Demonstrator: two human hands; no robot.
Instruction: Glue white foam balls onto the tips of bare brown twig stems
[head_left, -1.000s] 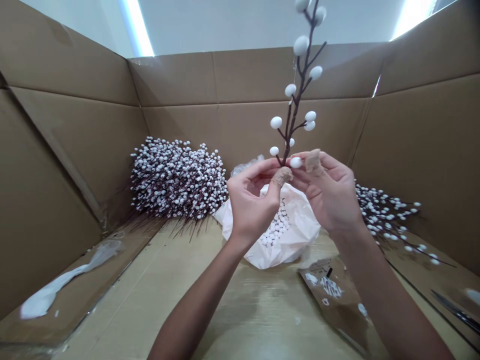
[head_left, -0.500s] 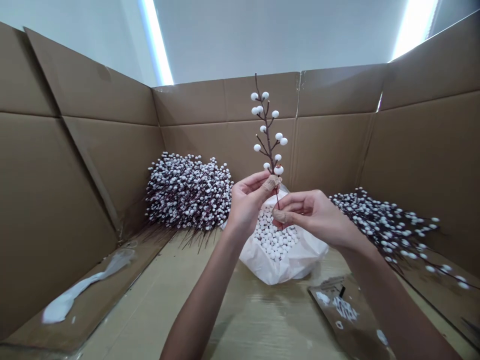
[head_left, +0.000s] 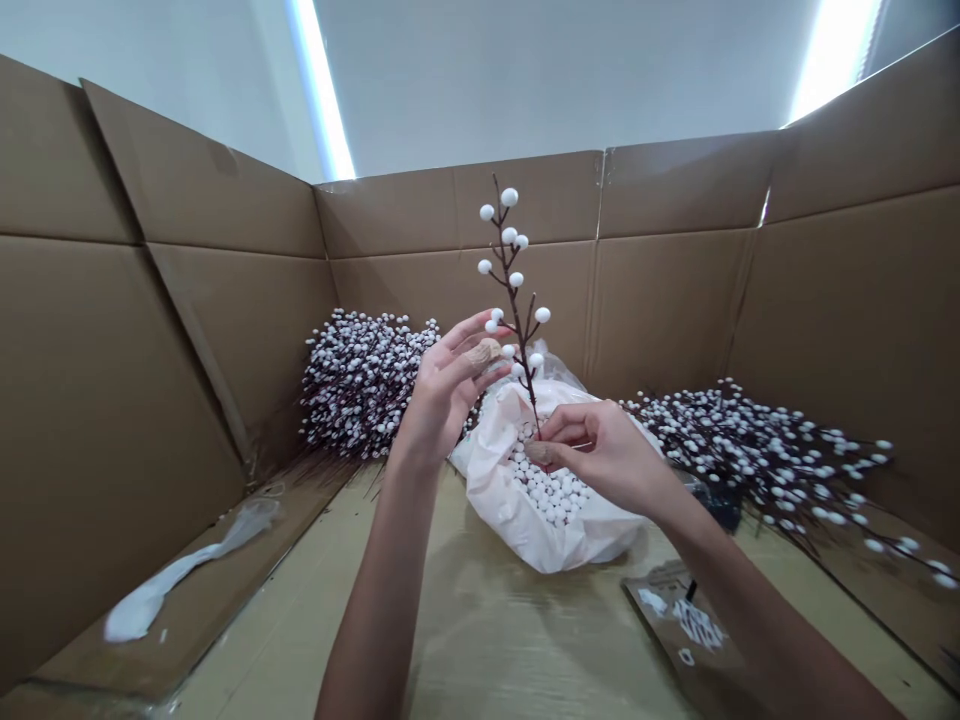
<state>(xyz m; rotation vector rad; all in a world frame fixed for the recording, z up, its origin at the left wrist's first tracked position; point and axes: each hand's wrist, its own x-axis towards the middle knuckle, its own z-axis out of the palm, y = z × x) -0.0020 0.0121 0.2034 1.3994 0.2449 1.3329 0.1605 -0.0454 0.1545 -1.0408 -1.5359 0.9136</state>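
Note:
An artificial berry branch (head_left: 514, 290), brown-stemmed with white berries on short twigs, stands upright in the middle of the view. My right hand (head_left: 600, 450) pinches the bottom of its stem between thumb and fingers. Left of the branch is my left hand (head_left: 442, 395), fingers apart and close to the lower berries; whether they touch is unclear. Tape-like wraps cover both thumbs. Under my hands sits a white plastic bag (head_left: 517, 535), its mouth spread around many loose white berries (head_left: 553, 497).
A dense pile of berry branches (head_left: 360, 385) lies at back left, another pile (head_left: 750, 440) at right. Cardboard walls (head_left: 450, 215) enclose the table (head_left: 480, 640). A cardboard piece with white smears (head_left: 667, 610) is at front right, a white plastic strip (head_left: 172, 585) at left.
My left hand has let go of the stem, moved left and opened. My right hand still pinches the stem; the branch has turned and shifted slightly left and down.

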